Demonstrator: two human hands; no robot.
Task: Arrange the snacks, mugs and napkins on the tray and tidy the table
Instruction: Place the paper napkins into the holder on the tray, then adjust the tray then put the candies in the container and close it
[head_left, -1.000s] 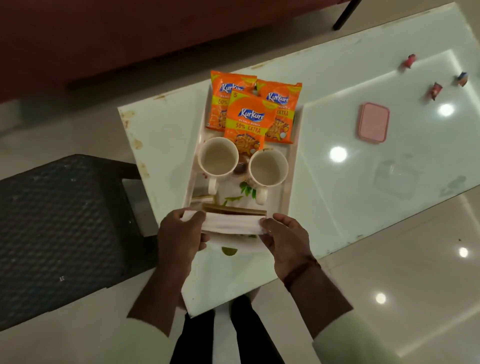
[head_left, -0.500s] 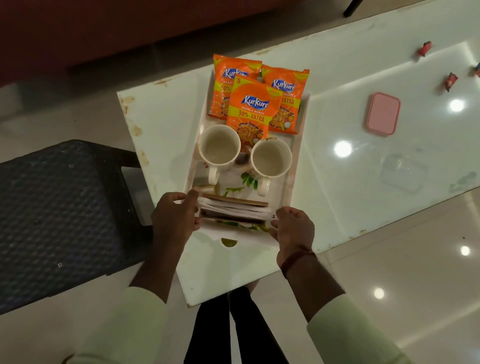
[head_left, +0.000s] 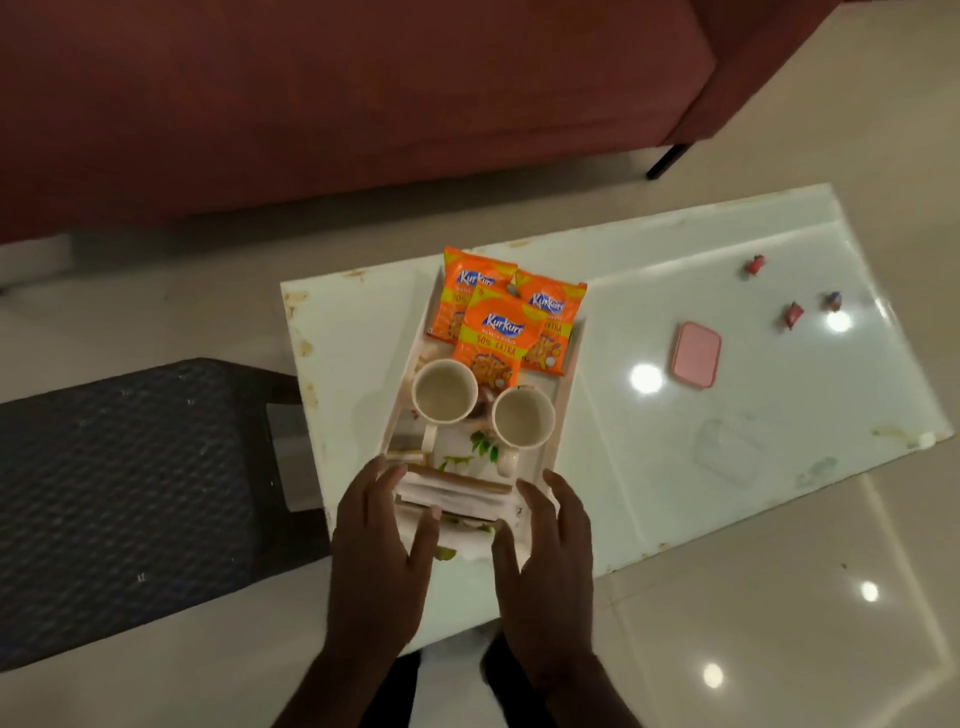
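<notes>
A white tray (head_left: 404, 384) sits at the left end of the pale glass table (head_left: 353, 332). Three orange Kurkure snack packs (head_left: 493, 338) overlap at its far end. Two empty cream mugs stand side by side in the middle, the left mug (head_left: 445, 391) and the right mug (head_left: 523, 418), handles toward me. A stack of white napkins (head_left: 457, 493) lies across the tray's near end. My left hand (head_left: 376, 551) and my right hand (head_left: 550, 566) flank the stack with fingers spread, fingertips resting at its ends and gripping nothing.
A pink lidded box (head_left: 696, 355) and a clear container (head_left: 727, 457) lie on the table's right half. Three small wrapped candies (head_left: 793, 313) are scattered near its far right. A dark woven stool (head_left: 130, 493) adjoins the table on the left, and a red sofa (head_left: 363, 104) stands behind.
The napkin stack, held by its ends a second ago, now lies on the tray's near end. Both hands have loosened, with fingers spread. The camera view has tilted up.
</notes>
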